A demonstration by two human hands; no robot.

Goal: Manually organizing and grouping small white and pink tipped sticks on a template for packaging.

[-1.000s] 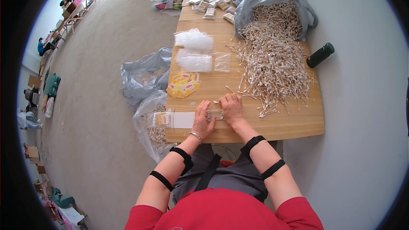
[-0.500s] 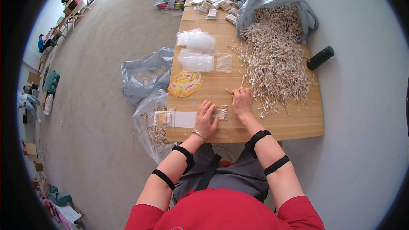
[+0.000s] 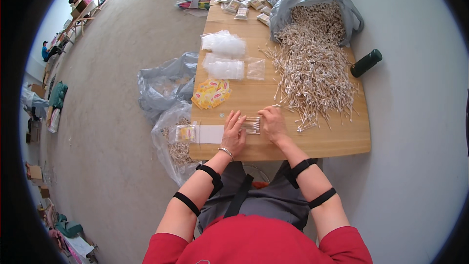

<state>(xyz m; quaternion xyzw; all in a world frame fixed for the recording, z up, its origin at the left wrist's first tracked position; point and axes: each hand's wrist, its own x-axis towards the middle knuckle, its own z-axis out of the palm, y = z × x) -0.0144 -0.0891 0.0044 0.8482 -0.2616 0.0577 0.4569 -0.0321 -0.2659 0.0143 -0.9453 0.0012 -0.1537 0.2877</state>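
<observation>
My left hand [image 3: 233, 134] lies with its fingers stretched out over a row of cotton swabs [image 3: 252, 126] lined up on the table. To its left, a flat white strip [image 3: 211, 134] reaches to a small clear pack of swabs with a yellow label [image 3: 185, 133] at the table's left edge. My right hand [image 3: 273, 124] is by the right end of the row, fingers pinched together. A few loose swabs [image 3: 284, 107] stick out beside those fingertips; how many are held is hidden. Beyond my right hand spreads a large heap of cotton swabs [image 3: 312, 68].
A grey plastic bag [image 3: 355, 10] spills the heap. Yellow cards [image 3: 211, 94] and clear small bags [image 3: 223, 66] lie at left; filled packs [image 3: 241, 13] sit farther back. A dark green bottle [image 3: 366, 63] lies by the wall. Bags [image 3: 166, 88] stand beside the table.
My right hand has drawn back from the heap's near edge, down and slightly left toward the row. My left hand stays over the row, nearly unmoved.
</observation>
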